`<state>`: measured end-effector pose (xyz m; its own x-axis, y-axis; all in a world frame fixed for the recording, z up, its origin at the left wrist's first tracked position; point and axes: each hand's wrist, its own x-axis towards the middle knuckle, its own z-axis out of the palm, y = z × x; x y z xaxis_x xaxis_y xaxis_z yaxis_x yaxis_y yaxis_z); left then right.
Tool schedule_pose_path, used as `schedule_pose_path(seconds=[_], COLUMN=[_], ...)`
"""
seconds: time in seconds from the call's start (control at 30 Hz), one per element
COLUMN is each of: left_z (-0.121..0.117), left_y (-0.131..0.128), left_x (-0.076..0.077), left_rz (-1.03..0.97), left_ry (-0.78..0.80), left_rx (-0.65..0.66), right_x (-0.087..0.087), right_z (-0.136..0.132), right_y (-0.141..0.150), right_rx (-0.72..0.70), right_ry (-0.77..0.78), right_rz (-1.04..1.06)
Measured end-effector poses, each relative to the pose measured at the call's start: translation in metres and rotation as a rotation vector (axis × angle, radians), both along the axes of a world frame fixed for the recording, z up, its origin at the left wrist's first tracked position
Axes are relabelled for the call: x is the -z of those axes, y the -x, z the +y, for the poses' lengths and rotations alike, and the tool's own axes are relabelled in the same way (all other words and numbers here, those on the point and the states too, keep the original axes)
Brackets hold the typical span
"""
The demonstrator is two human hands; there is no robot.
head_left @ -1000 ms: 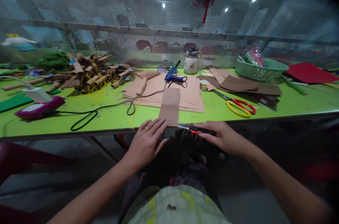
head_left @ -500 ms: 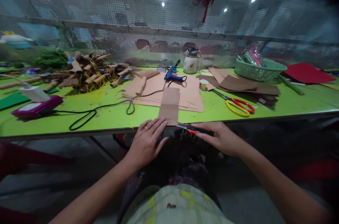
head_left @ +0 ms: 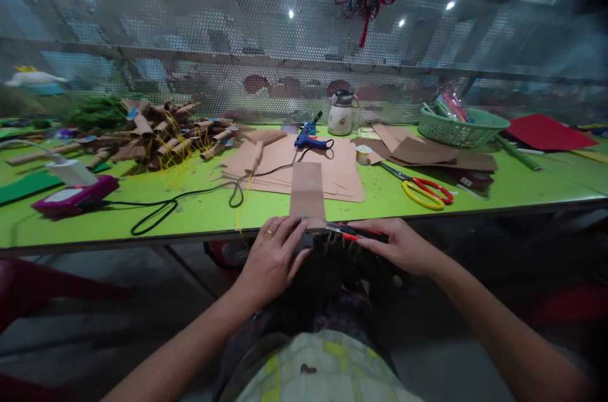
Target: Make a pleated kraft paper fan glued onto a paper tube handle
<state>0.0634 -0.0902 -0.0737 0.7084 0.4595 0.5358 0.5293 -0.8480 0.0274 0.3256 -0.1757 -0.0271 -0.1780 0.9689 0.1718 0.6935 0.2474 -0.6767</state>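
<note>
A strip of brown kraft paper (head_left: 307, 190) lies at the near table edge, its far end over larger sheets. My left hand (head_left: 275, 256), a ring on one finger, rests on the strip's near left corner. Its fingers are stretched out and the thumb stands apart below. In my right hand (head_left: 408, 247) is a black and red utility knife (head_left: 354, 231), gripped by the handle. The blade points left and meets the strip's near right corner. Whether the blade is inside a fold there I cannot tell.
Behind the strip lie kraft sheets (head_left: 344, 168) and a blue glue gun (head_left: 311, 140). Red-and-yellow scissors (head_left: 425, 193) and a green basket (head_left: 463, 130) are at right. Rolled paper pieces (head_left: 166, 136) with yellow string are piled at left, near a purple power box (head_left: 76, 196) with a black cord.
Both hands, the strip and the knife have shifted slightly right in view. The strip's near end now looks a little raised beside the blade. The camera view has also moved slightly.
</note>
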Motion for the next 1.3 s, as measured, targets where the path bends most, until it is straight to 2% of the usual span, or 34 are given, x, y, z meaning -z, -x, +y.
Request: schedule_pose_path(seconds=[0.17,0.5,0.8,1.1,1.3], left_z=[0.003,0.006,0.004,0.007,0.008], left_y=[0.002,0.003,0.003,0.005,0.008], left_x=[0.003,0.005,0.005,0.006,0.005], left_rz=[-0.040,-0.066,-0.105,-0.123,-0.188], left_ry=[0.027,0.014,0.041,0.035,0.069], left_rx=[0.033,0.069,0.057,0.079,0.101], right_x=[0.004,0.002,-0.001,0.002,-0.001], right_z=[0.001,-0.024,-0.008,-0.033,-0.020], right_y=[-0.001,-0.004,0.011,0.002,0.008], right_rx=[-0.012,0.010,0.020,0.066,0.038], right_ry=[0.010,0.023,0.006,0.024,0.011], right_rz=[-0.002,-0.051,-0.014,-0.094,-0.033])
